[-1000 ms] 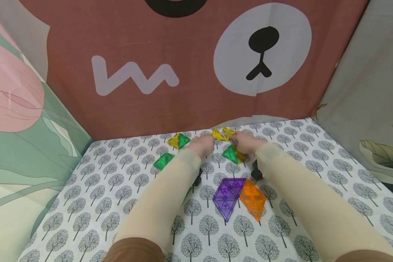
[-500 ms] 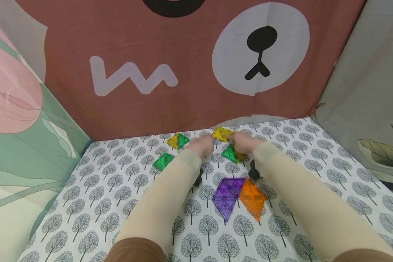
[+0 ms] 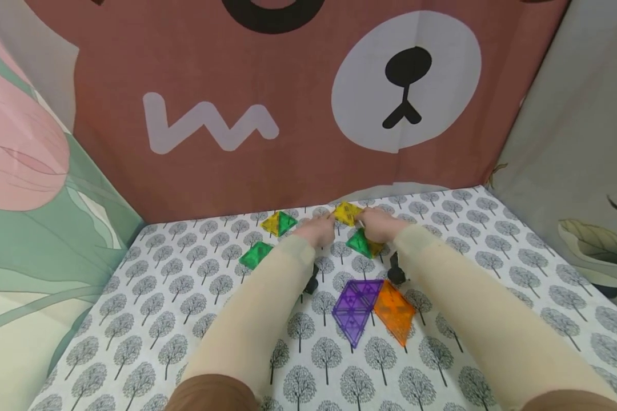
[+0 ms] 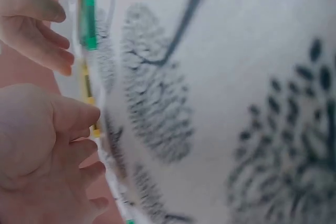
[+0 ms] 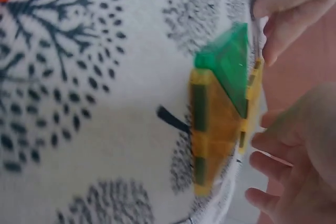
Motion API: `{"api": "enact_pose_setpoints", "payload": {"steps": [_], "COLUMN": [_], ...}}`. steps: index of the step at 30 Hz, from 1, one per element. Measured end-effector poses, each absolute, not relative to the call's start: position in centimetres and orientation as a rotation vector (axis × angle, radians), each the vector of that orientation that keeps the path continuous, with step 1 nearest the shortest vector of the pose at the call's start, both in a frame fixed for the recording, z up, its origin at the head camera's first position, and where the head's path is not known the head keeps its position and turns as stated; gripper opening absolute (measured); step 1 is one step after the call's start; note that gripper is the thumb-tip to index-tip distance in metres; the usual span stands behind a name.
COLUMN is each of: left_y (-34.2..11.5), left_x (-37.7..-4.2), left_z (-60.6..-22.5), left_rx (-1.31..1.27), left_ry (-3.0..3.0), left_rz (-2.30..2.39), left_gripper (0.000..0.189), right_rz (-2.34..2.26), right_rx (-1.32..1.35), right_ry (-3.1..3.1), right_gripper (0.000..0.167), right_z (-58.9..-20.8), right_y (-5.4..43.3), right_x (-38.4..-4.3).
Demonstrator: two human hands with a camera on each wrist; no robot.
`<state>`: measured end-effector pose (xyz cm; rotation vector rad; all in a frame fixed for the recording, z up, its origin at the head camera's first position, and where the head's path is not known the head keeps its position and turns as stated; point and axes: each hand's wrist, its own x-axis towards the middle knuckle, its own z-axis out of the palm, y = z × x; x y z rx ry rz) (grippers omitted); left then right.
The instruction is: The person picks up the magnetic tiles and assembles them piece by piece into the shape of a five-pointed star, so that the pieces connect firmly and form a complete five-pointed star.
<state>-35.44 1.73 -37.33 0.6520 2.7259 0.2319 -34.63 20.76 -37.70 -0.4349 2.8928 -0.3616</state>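
Observation:
Two yellow triangular magnetic tiles lie edge to edge as a yellow diamond near the back of the cloth. On its left my left hand reaches its edge with the fingertips. My right hand is at its right side, fingers loosely bent in the right wrist view; whether they touch the tiles is unclear there. Just below the right hand lies a green and yellow tile pair, its yellow half partly hidden by the hand. In the right wrist view the yellow diamond shows nearly edge-on behind that pair.
Purple tiles and an orange diamond lie joined nearer the front. A green diamond and another yellow-green pair lie left of my left hand. A brown curtain rises behind the tree-print cloth.
One second ago the two yellow triangles lay apart. They came together edge to edge by half a second ago, and both hands have stayed beside them since.

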Motion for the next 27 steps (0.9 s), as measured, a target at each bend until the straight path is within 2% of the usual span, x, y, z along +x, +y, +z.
{"api": "enact_pose_setpoints", "payload": {"steps": [3, 10, 15, 20, 24, 27], "left_y": [1.4, 0.8, 0.5, -0.9, -3.0, -4.4], "left_x": [-35.1, -33.2, -29.8, -25.7, -22.8, -21.0], "left_z": [-36.5, -33.2, -31.3, -31.7, -32.9, -34.0], "left_rx": [0.668, 0.724, 0.838, 0.989, 0.991, 0.891], "left_ry": [2.701, 2.667, 2.651, 2.630, 2.605, 2.514], "left_rz": [0.215, 0.164, 0.015, -0.087, 0.260, 0.653], "left_gripper": [0.055, 0.059, 0.057, 0.058, 0.049, 0.042], "right_rz": [-0.451, -0.578, -0.459, -0.436, -0.688, -0.955], "right_rx": [-0.420, -0.448, -0.614, -0.668, -0.545, -0.420], "right_ry": [2.919, 2.837, 2.838, 2.816, 2.752, 2.682], "right_gripper": [0.053, 0.069, 0.060, 0.050, 0.045, 0.041], "right_z": [-37.2, -33.9, -32.2, -32.5, -33.9, -35.5], "right_y": [21.3, 22.3, 23.2, 24.4, 25.6, 26.9], "right_x": [-34.2, -30.7, -25.7, -20.7, -17.8, -16.1]}}
